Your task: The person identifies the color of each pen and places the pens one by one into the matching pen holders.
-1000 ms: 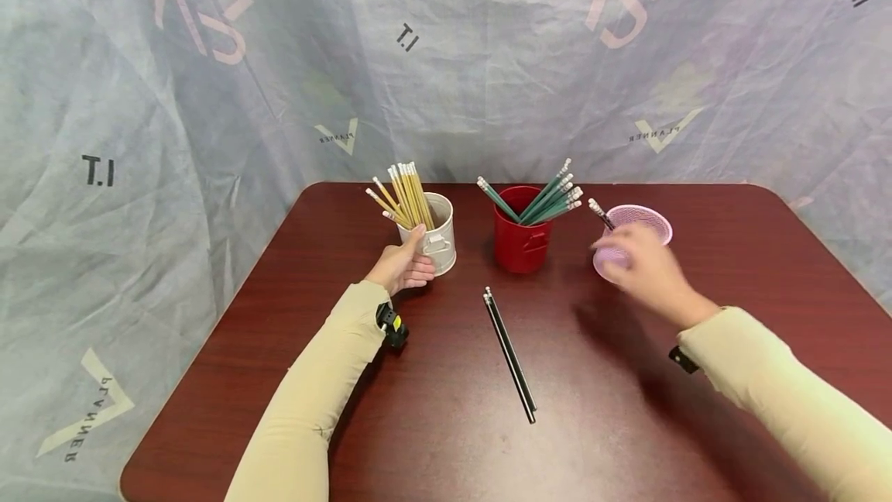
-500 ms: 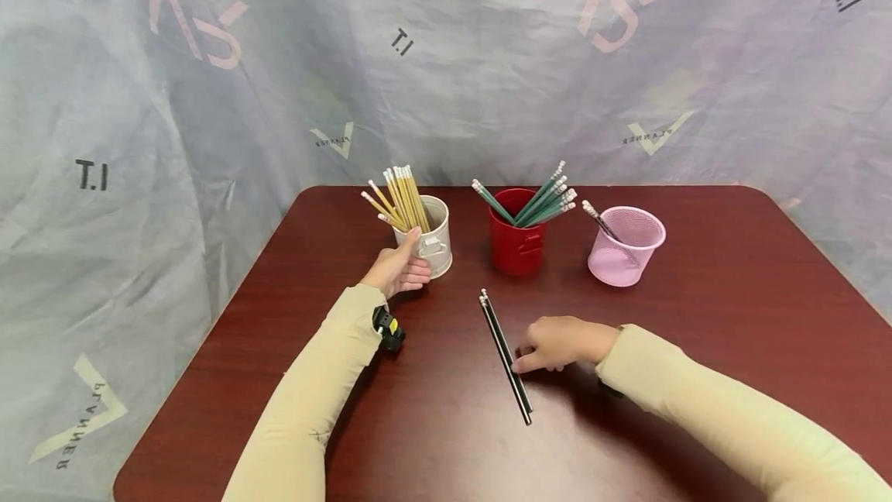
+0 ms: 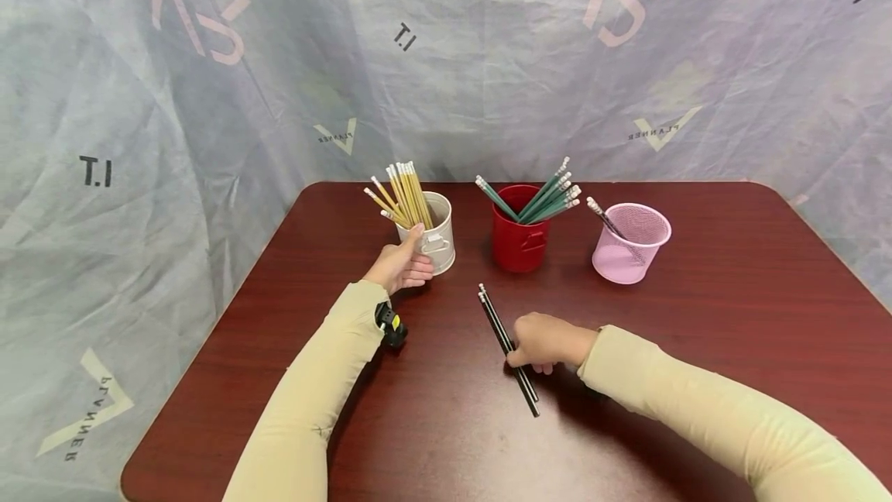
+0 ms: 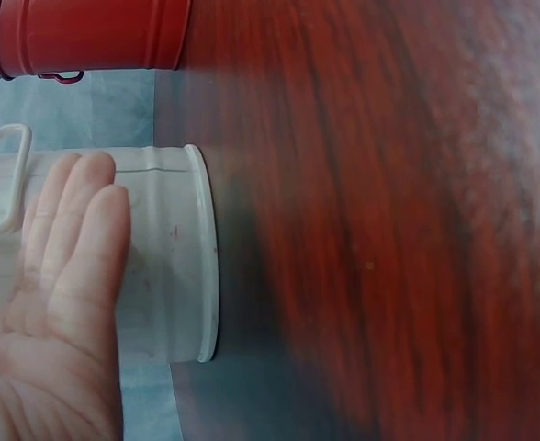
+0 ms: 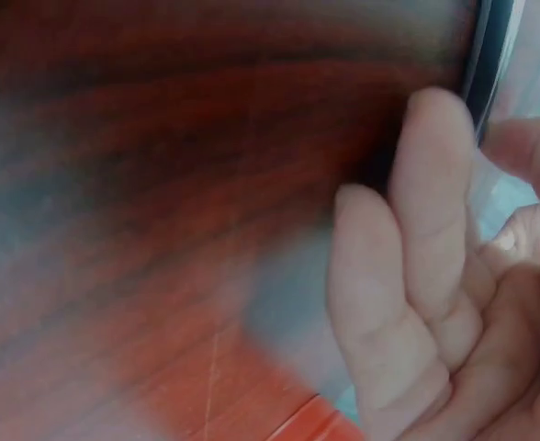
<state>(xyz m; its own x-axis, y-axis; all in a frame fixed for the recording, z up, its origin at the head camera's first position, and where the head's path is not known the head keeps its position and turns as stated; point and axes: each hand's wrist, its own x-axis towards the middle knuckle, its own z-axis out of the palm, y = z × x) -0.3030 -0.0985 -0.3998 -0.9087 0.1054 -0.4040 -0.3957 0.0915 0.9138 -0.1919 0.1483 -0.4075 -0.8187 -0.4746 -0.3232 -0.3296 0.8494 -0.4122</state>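
My right hand pinches two black pencils near their middle, low over the table. Their white eraser ends point away from me. In the right wrist view, a dark pencil shaft shows at the thumb and fingers. My left hand rests against the white bucket, its thumb up near the rim. Its fingers lie straight along the wall in the left wrist view. Several yellow pencils lean in that bucket.
The red bucket holds several green pencils. Right of it stands a pink mesh cup with a few dark pencils leaning in it. The brown table ends at a grey cloth backdrop.
My right hand has come from the pink mesh cup down to the two black pencils and taken hold of them; they have shifted slightly. My left hand stays at the white bucket.
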